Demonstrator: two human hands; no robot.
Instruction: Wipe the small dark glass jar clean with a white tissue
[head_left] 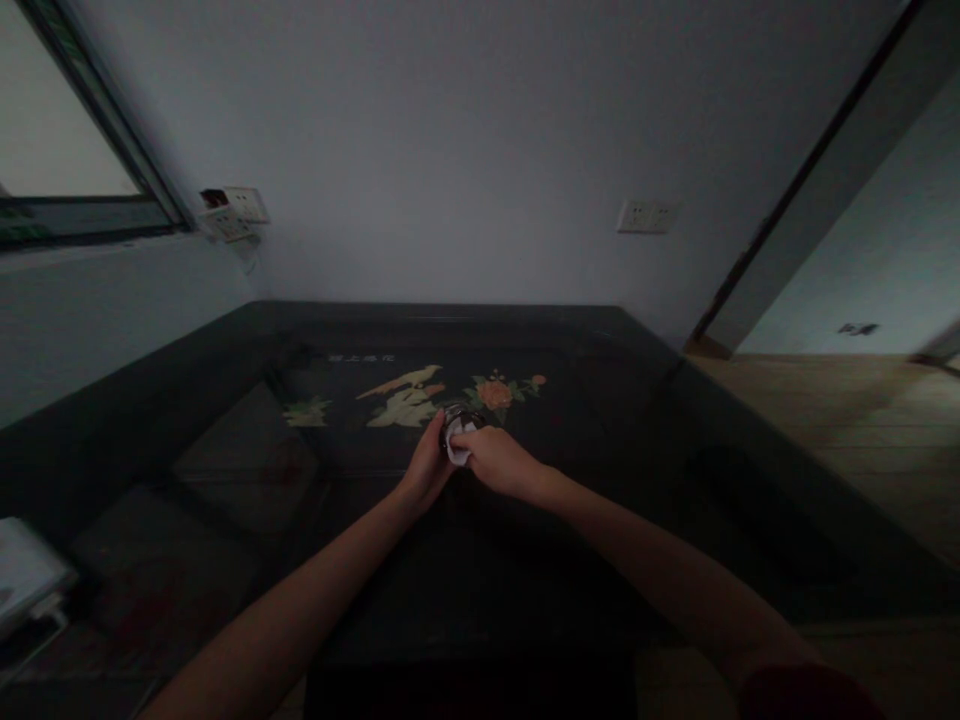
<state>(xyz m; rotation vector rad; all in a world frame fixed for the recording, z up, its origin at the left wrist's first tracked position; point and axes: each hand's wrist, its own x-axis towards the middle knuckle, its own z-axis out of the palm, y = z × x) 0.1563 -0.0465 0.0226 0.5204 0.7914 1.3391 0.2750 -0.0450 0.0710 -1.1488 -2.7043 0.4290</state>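
Dim light falls on a plain pale-grey wall [435, 150], and from my remote station I see a wide, black, glossy-topped table [637, 440] set against it. A dark-framed window [161, 215] opens at the upper left. Inlaid on the tabletop are a cream-and-tan bird design [409, 400] and, to its right, an orange flower with green leaves [495, 392].

Just on the near side of these designs I have both bare hands close together. My right hand [504, 460] pinches a small, crumpled white cloth or tissue [459, 455]; my left hand [427, 462] is curled round the left side of a small, dark, shiny rounded object [454, 411]. That object sits between the hands, at the left fingertips, with the white piece pressed against its near side. Too much is covered for me to tell what it is.
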